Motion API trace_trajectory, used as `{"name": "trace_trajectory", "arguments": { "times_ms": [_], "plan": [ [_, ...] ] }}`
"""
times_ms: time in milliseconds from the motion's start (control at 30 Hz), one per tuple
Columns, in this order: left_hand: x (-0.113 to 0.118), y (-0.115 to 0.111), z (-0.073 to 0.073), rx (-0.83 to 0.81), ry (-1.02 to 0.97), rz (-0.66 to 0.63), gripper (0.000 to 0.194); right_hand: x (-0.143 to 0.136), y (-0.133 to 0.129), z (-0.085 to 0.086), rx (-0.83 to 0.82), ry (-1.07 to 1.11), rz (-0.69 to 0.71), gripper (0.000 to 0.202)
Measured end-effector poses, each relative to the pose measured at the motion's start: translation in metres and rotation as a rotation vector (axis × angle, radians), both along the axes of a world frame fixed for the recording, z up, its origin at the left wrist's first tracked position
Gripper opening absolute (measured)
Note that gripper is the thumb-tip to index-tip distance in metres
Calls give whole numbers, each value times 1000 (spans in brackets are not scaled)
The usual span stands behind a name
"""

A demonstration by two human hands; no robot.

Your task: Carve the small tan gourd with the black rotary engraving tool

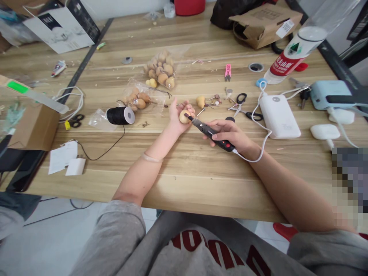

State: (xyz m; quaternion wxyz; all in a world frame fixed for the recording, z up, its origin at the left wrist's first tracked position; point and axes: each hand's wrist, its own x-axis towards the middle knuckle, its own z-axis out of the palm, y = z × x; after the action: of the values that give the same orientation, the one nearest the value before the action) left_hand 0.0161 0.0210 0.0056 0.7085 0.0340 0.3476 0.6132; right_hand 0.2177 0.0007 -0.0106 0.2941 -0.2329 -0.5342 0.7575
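Observation:
My left hand [178,114] is wrapped round a small round tan nut-like piece [184,117], palm turned up. In my right hand [227,134] is a black rotary tool [211,132], held like a pen, with a red-lit spot near its back end. The tool's dark tip meets or nearly meets the piece; exact contact cannot be made out. A white cable [258,159] runs from the tool to a white power bank [280,117]. Just beyond my hands lie a yellowish gourd-shaped piece [200,101] and several small tool bits [215,101].
Bags of tan pieces [161,69] [139,99] lie behind my left hand. A black thread spool [120,115] stands left. Black-handled scissors [240,105], pink snips [228,72] and a large bottle [287,61] are right. The table's front edge [201,212] is near my body.

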Motion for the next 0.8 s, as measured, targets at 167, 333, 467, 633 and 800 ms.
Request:
{"name": "trace_trajectory", "arguments": {
  "times_ms": [167, 333, 467, 633, 800],
  "plan": [
    [0, 0, 0, 9, -29, -7, 50, 0, 0, -1, 0, -4, -10, 38],
    [0, 0, 0, -1, -10, 4, 50, 0, -1, -1, 0, -7, -21, 39],
    [0, 0, 1, 8, -14, -4, 49, 0, -1, -1, 11, -2, -1, 39],
    [0, -1, 2, 0, -6, -1, 49, 0, -1, -1, 25, -19, -12, 40],
    [0, 0, -1, 5, -14, -2, 47, 1, -1, -1, 23, 6, -9, 41]
  ]
}}
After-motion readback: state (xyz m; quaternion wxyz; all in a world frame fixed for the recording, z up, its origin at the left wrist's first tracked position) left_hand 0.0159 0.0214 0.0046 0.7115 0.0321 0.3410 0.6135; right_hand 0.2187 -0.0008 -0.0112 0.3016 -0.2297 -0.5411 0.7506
